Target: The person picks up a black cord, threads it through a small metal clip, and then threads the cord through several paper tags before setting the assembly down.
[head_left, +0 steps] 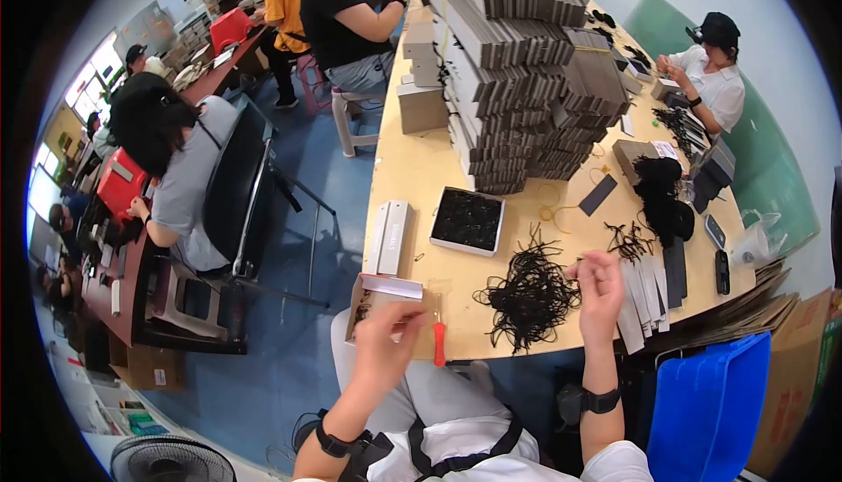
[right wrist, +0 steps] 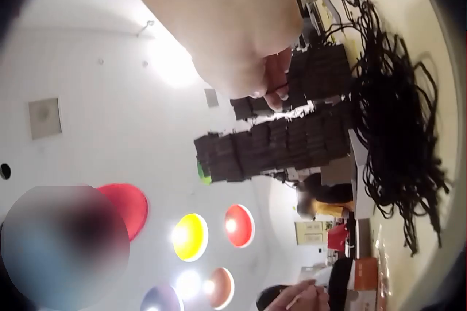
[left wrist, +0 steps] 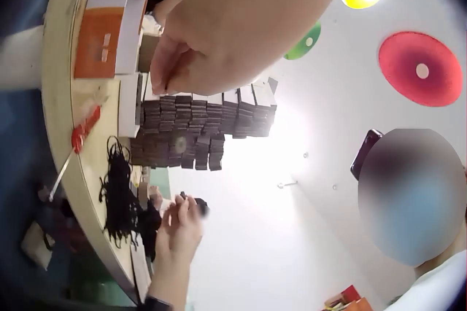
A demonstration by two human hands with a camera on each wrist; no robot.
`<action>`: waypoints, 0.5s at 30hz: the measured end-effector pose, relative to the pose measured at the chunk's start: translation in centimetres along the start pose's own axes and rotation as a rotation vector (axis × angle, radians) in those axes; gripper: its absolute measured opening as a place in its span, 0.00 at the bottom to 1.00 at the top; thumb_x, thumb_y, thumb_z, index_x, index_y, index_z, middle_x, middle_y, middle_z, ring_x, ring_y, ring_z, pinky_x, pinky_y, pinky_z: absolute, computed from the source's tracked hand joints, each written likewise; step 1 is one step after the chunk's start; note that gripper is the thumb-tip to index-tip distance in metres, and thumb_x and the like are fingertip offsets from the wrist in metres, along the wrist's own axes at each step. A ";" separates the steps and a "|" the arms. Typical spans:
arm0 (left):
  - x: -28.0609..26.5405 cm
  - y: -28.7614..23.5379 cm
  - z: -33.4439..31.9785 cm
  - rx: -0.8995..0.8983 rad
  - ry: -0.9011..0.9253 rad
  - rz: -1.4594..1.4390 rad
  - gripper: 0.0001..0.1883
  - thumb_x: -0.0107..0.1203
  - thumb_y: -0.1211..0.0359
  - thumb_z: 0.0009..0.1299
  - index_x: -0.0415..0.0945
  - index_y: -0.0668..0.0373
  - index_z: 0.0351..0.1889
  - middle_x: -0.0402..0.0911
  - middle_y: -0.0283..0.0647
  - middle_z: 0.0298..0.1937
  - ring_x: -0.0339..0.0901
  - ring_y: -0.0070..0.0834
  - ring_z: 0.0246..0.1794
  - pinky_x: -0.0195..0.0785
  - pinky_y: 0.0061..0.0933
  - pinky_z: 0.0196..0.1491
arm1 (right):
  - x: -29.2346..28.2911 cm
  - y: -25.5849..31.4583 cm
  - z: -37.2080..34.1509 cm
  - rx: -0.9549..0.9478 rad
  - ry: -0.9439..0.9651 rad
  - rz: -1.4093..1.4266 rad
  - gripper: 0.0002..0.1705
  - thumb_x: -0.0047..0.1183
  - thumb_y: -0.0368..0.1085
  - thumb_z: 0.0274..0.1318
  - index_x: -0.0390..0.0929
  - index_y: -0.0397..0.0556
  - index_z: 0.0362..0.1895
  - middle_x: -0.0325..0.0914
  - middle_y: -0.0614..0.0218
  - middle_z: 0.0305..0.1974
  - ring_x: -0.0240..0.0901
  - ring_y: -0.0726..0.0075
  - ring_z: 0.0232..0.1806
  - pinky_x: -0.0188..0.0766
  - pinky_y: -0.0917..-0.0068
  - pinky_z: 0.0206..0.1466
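Observation:
My left hand is raised over the table's near edge, beside an open carton with an orange side. Its fingers bend toward the thumb in the left wrist view. Over the right edge of a loose heap of black cords hovers my right hand, fingers bent and fingertips close together. I cannot tell whether either hand pinches a thin cord. Between the hands, a tool with a red handle and thin metal shaft lies at the table edge. A white box full of small black pieces sits behind the heap.
Tall stacks of grey boards rise mid-table. Long white boxes lie left; pale strips, a phone and a clear jug lie right. A blue bin stands below. Several people work around the tables.

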State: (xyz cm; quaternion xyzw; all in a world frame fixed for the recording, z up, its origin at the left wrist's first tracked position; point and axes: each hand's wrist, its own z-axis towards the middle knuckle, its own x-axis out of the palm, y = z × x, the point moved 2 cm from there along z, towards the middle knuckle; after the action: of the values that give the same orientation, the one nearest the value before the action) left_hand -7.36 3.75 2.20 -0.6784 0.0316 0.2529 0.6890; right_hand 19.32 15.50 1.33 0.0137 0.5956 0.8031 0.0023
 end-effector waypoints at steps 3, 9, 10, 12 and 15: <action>1.3 -0.1 -0.8 -0.041 0.047 -0.127 0.09 0.56 0.79 0.65 0.78 0.66 0.43 0.82 0.37 0.35 0.81 0.23 0.37 0.74 0.20 0.41 | 2.8 0.6 -1.5 -0.127 0.178 -0.293 0.08 0.48 0.26 0.60 0.72 0.43 0.45 0.78 0.64 0.31 0.75 0.70 0.36 0.68 0.75 0.44; 3.4 0.2 -1.5 -0.223 0.140 -0.397 0.11 0.58 0.76 0.66 0.76 0.67 0.46 0.83 0.43 0.36 0.80 0.19 0.32 0.73 0.16 0.34 | 6.2 1.1 -4.5 0.101 0.492 -0.134 0.13 0.51 0.26 0.57 0.70 0.41 0.47 0.80 0.63 0.29 0.76 0.73 0.33 0.69 0.79 0.40; 3.7 0.3 -1.6 -0.227 0.139 -0.397 0.11 0.58 0.76 0.66 0.76 0.67 0.46 0.83 0.43 0.36 0.80 0.19 0.32 0.73 0.16 0.34 | 6.6 1.2 -4.9 0.165 0.549 -0.044 0.13 0.50 0.27 0.58 0.69 0.41 0.48 0.79 0.63 0.29 0.76 0.75 0.32 0.69 0.80 0.40; 4.0 0.3 -1.8 -0.145 0.053 -0.385 0.13 0.58 0.76 0.65 0.75 0.67 0.48 0.84 0.43 0.37 0.80 0.18 0.33 0.73 0.16 0.32 | 7.2 2.2 -5.4 0.188 0.637 -0.011 0.14 0.47 0.24 0.59 0.65 0.40 0.49 0.75 0.65 0.29 0.73 0.76 0.32 0.69 0.79 0.38; 3.7 -0.2 -2.0 -0.160 0.053 -0.320 0.15 0.58 0.76 0.65 0.74 0.67 0.50 0.84 0.43 0.38 0.80 0.19 0.35 0.73 0.16 0.33 | 7.8 2.2 -6.2 0.206 0.682 0.010 0.15 0.45 0.26 0.59 0.63 0.42 0.51 0.74 0.65 0.25 0.73 0.74 0.29 0.67 0.77 0.38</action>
State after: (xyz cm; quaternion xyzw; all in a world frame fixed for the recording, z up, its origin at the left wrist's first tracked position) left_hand -3.45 3.04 0.84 -0.7338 -0.0787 0.1238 0.6634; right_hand 11.38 9.12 1.80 -0.2521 0.6399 0.6972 -0.2021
